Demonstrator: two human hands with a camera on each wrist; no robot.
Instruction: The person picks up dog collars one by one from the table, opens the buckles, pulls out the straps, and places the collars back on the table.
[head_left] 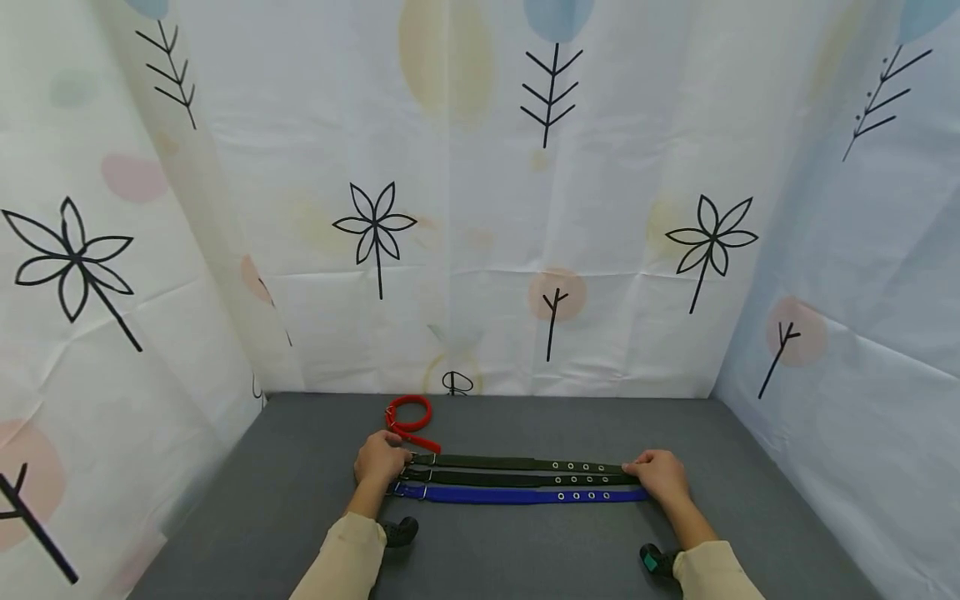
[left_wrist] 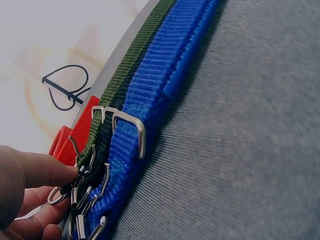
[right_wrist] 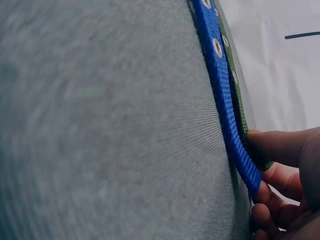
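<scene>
Three buckled nylon collars lie straight, side by side: an olive green collar farthest back, a darker green collar in the middle and a blue collar nearest. My left hand pinches the olive collar at its buckle end, beside the metal buckles of the other two. At the far end, my right hand pinches the olive collar's tip between thumb and fingers. The blue tip touches the lower fingers of that hand. Metal eyelets line the right part of each strap.
Behind the left hand lies a red collar, coiled in a loop with its tail pointing right. All of it rests on a grey table. White printed curtains stand along the back and both sides.
</scene>
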